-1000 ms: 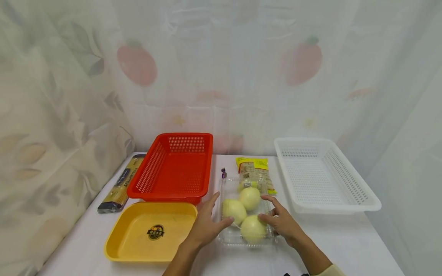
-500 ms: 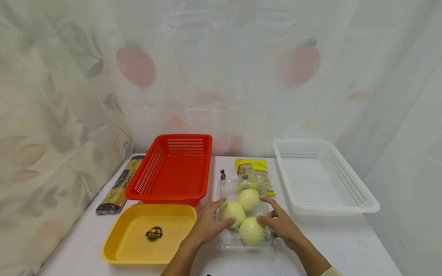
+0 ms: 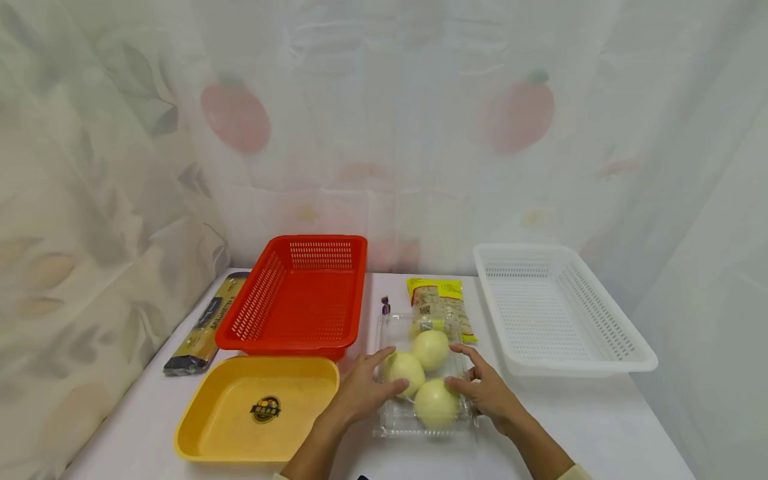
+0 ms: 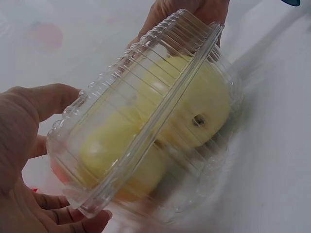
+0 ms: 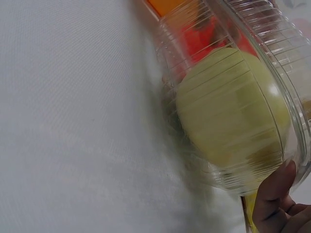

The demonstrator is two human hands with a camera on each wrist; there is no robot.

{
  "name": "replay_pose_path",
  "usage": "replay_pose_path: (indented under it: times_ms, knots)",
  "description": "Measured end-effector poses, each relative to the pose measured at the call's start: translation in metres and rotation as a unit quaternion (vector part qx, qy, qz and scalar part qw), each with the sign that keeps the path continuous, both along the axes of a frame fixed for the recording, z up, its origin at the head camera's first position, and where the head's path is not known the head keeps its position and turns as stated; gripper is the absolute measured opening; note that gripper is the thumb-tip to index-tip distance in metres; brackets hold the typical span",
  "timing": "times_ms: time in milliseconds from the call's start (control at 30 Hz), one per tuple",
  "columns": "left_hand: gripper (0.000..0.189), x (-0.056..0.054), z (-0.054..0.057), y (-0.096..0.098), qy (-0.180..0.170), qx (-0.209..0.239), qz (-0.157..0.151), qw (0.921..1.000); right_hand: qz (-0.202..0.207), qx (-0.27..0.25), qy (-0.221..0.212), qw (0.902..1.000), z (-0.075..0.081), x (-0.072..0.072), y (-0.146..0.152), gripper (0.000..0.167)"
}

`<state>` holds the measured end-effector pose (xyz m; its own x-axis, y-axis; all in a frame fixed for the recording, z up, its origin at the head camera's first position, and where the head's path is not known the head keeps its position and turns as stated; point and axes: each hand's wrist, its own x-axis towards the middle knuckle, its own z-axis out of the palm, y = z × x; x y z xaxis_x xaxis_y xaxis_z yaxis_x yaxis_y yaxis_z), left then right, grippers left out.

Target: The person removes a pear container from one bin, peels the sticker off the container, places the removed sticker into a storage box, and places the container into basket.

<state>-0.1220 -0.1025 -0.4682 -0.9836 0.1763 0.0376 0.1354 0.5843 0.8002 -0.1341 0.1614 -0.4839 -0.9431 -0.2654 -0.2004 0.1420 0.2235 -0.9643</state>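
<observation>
In front of me is a clear plastic clamshell box point(image 3: 396, 423) with ribbed sides. Three pale yellow-green round fruits point(image 3: 437, 404) lie inside it, one showing a dark dimple in the left wrist view. My left hand point(image 3: 361, 392) grips the box's left side, thumb over the top and other fingers curled at its rim. From the opposite side, my right hand point(image 3: 491, 396) holds the box, its thumb point(image 5: 276, 187) against the plastic near the rim. Its far end overlaps a yellow snack bag point(image 3: 453, 291) in the head view.
On the left stand a red basket point(image 3: 300, 300) and, nearer me, a yellow tray point(image 3: 222, 427). A spaghetti pack point(image 3: 207, 327) lies beside the basket. A small purple-wrapped candy point(image 3: 386, 305) is behind the box. A white basket point(image 3: 576, 370) stands at the right.
My left index finger has come in from beside the box onto its left side. The right hand keeps its hold. The whole head view has shifted slightly.
</observation>
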Motion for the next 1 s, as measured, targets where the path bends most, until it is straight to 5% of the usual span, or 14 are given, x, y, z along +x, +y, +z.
replay_pose_path:
  times_ms: [633, 1000]
  knots:
    - [0.07, -0.011, 0.005, 0.004, -0.035, 0.008, 0.013, 0.9993, -0.032, -0.022, 0.019, 0.9991, 0.002, 0.002, -0.006, 0.068]
    - [0.072, -0.01, 0.014, 0.006, -0.039, 0.012, -0.001, 0.9992, -0.018, -0.019, 0.03, 0.9992, 0.003, 0.003, -0.003, 0.067]
